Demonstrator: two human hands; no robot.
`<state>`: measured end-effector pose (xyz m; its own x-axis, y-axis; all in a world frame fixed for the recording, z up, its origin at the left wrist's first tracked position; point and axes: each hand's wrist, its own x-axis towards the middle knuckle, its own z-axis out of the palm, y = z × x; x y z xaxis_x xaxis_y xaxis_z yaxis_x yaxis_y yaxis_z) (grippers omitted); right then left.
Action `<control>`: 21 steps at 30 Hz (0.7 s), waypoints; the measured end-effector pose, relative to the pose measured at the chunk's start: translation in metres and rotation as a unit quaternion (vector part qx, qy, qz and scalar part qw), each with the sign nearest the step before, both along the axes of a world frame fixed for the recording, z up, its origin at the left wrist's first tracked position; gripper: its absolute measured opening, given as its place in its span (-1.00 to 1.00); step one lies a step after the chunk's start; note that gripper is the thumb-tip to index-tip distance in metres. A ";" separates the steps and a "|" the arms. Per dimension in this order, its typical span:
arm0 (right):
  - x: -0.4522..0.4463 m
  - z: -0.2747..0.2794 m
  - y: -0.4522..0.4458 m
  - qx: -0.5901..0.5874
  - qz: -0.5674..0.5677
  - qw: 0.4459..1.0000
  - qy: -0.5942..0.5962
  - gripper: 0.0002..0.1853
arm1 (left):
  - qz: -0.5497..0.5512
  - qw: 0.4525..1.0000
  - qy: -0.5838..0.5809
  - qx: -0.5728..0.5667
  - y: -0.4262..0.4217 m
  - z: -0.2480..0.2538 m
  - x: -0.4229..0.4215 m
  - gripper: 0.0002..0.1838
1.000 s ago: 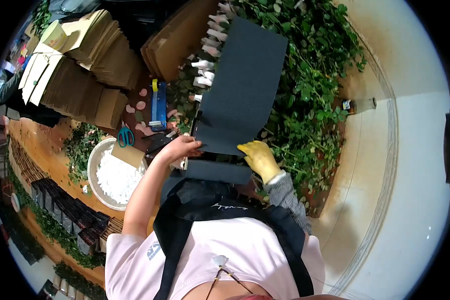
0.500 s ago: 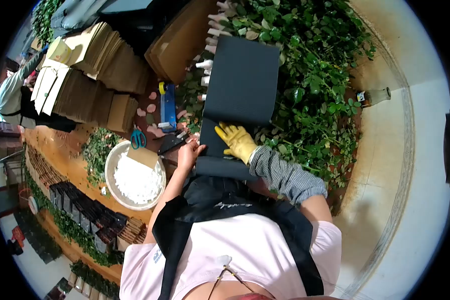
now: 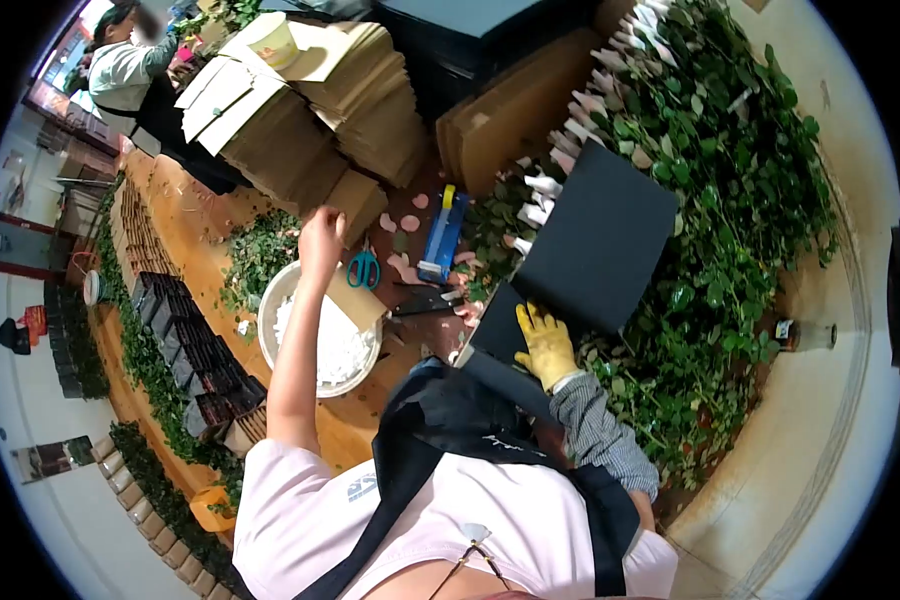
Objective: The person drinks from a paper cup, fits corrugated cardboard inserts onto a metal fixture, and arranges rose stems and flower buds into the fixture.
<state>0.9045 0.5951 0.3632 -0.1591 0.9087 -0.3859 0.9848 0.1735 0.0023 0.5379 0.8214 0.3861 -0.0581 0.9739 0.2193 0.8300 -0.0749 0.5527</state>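
My right hand (image 3: 547, 348), in a yellow rubber glove with a grey striped sleeve, lies with spread fingers on a black folded sheet (image 3: 595, 240). The sheet's upper flap stands over leafy cut stems. My bare left hand (image 3: 322, 240) is raised to the left, over the edge of a white tub (image 3: 266, 330) and near a small stack of brown cardboard (image 3: 355, 205). Its fingers are closed together; what they hold, if anything, is too small to make out. White pieces (image 3: 335, 350) and a cardboard piece (image 3: 354, 298) are in the tub.
Teal-handled scissors (image 3: 363, 270) and a blue tape dispenser (image 3: 442, 235) lie ahead. Tall cardboard stacks (image 3: 270, 120) stand beyond. Leafy stems (image 3: 720, 200) with pale wrapped heads fill the right side. A glass bottle (image 3: 806, 335) is at far right. Another person (image 3: 135, 85) stands at upper left.
My left hand has left the black sheet's edge and moved up and left toward the cardboard. My right hand stays on the sheet. The view has turned left.
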 end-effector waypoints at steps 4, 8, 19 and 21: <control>0.001 0.001 -0.001 0.033 0.011 0.999 0.004 0.02 | -0.005 0.988 0.142 -0.064 0.068 -0.086 -0.037 -0.31; 0.000 0.004 0.001 0.016 0.006 1.000 0.002 0.01 | 0.029 0.961 0.266 -0.067 0.067 -0.088 -0.014 -0.17; 0.003 -0.003 -0.002 0.025 0.019 0.999 -0.021 0.02 | 0.035 0.973 0.219 -0.065 0.052 -0.064 0.000 -0.09; -0.001 0.004 0.001 0.001 0.010 1.000 -0.019 0.02 | 0.033 0.975 0.210 -0.059 0.053 -0.055 0.005 -0.07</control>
<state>0.9031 0.5956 0.3674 -0.1617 0.9067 -0.3894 0.9805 0.1923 0.0407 0.5425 0.8739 0.3309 -0.0500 0.9910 0.1243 0.9860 0.0292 0.1641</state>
